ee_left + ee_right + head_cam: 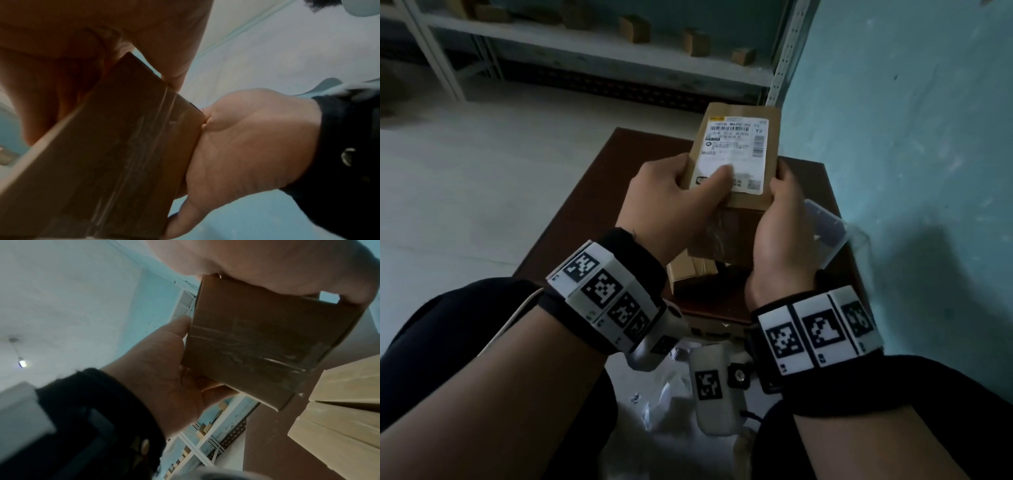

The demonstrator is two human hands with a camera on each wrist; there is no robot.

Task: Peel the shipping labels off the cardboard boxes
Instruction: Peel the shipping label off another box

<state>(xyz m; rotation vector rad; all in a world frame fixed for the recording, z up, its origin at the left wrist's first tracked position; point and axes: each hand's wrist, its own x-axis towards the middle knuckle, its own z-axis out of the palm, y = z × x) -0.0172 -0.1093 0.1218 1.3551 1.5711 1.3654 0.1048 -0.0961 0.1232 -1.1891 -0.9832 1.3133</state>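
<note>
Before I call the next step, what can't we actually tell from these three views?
- Label text: head view, blurred.
- Label's lower left corner: head view, under the left hand's thumb.
- Label itself: both wrist views show only the box's taped side.
- Right hand fingertips: behind the box.

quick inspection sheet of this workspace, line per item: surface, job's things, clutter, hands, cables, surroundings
surface: dark brown table, partly hidden by the hands and boxes.
job's things: cardboard box held above the table; white shipping label lies flat on its top face, not yet peeled; clear tape on its near face.
clutter: second cardboard box on the table under the hands; clear plastic packaging at the table's right; crumpled plastic between the knees.
hands: left hand grips the box's left side, thumb on the label; right hand grips its right side.
cables: pale cable by the left wrist.
surroundings: white shelf with small boxes; teal wall; pale floor.
</note>
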